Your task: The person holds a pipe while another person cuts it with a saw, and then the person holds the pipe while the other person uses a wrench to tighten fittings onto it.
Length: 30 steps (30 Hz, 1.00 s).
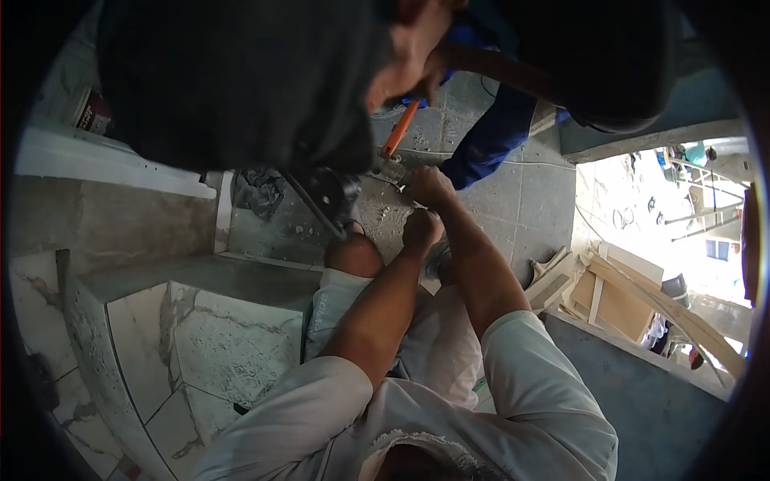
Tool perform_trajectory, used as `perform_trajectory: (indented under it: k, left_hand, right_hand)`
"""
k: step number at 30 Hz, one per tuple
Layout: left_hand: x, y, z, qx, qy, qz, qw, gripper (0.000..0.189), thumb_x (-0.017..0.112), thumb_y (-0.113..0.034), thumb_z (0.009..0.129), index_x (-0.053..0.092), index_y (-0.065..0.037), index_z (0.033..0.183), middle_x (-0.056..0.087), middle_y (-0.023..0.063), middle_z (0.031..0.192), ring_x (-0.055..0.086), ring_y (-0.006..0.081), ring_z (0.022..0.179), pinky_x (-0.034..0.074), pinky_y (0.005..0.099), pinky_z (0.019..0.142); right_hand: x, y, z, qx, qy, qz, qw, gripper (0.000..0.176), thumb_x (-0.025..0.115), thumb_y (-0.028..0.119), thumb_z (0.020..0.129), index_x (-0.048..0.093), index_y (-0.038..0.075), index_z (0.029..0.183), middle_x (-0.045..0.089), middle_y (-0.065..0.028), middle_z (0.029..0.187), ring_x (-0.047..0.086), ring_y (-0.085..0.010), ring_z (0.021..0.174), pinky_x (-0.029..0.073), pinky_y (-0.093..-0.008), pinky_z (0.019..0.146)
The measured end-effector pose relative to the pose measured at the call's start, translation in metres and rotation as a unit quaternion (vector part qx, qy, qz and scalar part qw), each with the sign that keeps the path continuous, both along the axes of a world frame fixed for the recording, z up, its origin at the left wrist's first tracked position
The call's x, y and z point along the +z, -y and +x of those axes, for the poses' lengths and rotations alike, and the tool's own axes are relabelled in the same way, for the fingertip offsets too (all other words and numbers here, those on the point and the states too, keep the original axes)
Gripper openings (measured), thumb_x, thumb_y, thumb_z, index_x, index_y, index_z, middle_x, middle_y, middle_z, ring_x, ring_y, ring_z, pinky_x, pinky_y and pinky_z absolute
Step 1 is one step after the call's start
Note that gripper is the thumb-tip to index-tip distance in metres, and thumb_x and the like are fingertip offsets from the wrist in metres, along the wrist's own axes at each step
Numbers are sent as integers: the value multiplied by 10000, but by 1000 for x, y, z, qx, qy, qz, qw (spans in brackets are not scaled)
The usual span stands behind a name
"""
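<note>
My left hand [423, 228] is closed in a fist above the floor, and what it grips is too hidden to name. Just ahead of it my right hand [431, 188] is also closed, beside a greyish metal piece [391, 169]; whether it holds that piece I cannot tell. The orange handle [401, 130] of a tool rises from near this metal. At its upper end is another person's hand [433, 82]. Pale debris [391, 218] lies on the tiled floor to the left of my hands.
People in dark and blue clothing [501, 132] lean in close from above. A marble-patterned tiled block [233, 333] stands left. Wooden pieces [626, 293] lie at right by a low wall [634, 365]. A dark plastic bag [258, 192] is on the floor.
</note>
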State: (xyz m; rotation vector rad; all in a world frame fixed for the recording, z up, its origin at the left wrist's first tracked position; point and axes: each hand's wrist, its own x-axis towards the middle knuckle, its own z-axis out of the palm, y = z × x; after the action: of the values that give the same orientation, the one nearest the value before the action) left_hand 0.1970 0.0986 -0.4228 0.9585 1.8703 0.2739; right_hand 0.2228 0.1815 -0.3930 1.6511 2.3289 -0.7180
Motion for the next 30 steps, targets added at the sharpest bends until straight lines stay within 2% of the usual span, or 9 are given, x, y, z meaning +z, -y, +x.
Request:
perform_trajectory:
  k: [2, 4, 7, 9, 10, 14, 16, 19, 30]
  left_hand:
    - [-32, 2, 4, -28, -12, 37, 999, 404, 537, -357, 850, 608, -22, 1063, 621, 200, 1090, 611, 349, 1006, 500, 436, 844]
    - [-42, 3, 2, -54, -24, 71, 996, 433, 522, -379, 862, 583, -30, 1111, 611, 199, 1115, 604, 347, 1022, 493, 431, 858]
    - [-36, 2, 0, -92, 0, 60, 994, 456, 497, -388, 876, 534, -47, 1177, 589, 195, 1164, 588, 337, 1058, 479, 415, 883]
    - [-32, 1, 8, 78, 93, 100, 988, 389, 574, -354, 816, 576, -63, 1073, 658, 204, 889, 654, 359, 858, 533, 415, 715]
    - [-32, 1, 8, 116, 109, 113, 981, 389, 574, -354, 817, 576, -62, 1073, 658, 204, 889, 654, 359, 858, 533, 414, 715]
    - [-33, 9, -3, 34, 39, 92, 994, 388, 571, -353, 818, 577, -59, 1071, 658, 203, 890, 654, 358, 859, 533, 413, 714]
    - [-32, 18, -8, -1, 17, 80, 997, 387, 569, -353, 819, 577, -58, 1070, 658, 203, 890, 654, 357, 859, 533, 413, 714]
    - [-29, 26, -14, -25, -2, 68, 997, 387, 567, -352, 820, 578, -56, 1069, 658, 203, 890, 654, 357, 860, 532, 412, 713]
    - [-43, 13, 0, -81, -37, 105, 991, 385, 559, -349, 823, 580, -49, 1063, 658, 203, 892, 655, 354, 863, 531, 410, 712]
  right_hand:
    - [4, 7, -1, -8, -2, 39, 999, 356, 627, 307, 714, 659, 99, 1001, 653, -181, 995, 623, -324, 980, 505, -402, 845]
    - [2, 12, -2, -60, 40, 48, 996, 328, 634, 316, 718, 659, 115, 976, 656, -150, 1020, 629, -304, 980, 515, -396, 822]
    - [9, 21, 7, -73, 10, 92, 993, 264, 625, 290, 742, 663, 101, 922, 668, -124, 982, 647, -286, 934, 530, -383, 780]
    - [-27, 21, 15, -54, -6, 155, 986, 234, 618, 268, 751, 666, 91, 896, 672, -121, 956, 654, -284, 907, 535, -383, 757]
    - [-51, 19, 19, -31, -20, 219, 975, 206, 611, 246, 760, 670, 81, 869, 677, -117, 930, 661, -282, 880, 540, -383, 733]
    - [-118, -1, 32, -53, -44, 222, 973, 188, 573, 225, 792, 675, 70, 820, 681, -122, 859, 664, -299, 838, 537, -391, 717]
    - [-132, -5, 36, -105, -103, 130, 980, 220, 573, 249, 794, 668, 53, 820, 676, -135, 873, 656, -305, 864, 526, -406, 722]
    - [-115, 1, 33, -119, -108, 100, 982, 230, 578, 259, 791, 669, 51, 825, 676, -140, 879, 654, -304, 872, 525, -406, 728]
    - [-83, 19, 35, -81, -82, 145, 983, 271, 596, 296, 780, 674, 45, 842, 672, -157, 903, 648, -301, 900, 520, -403, 753]
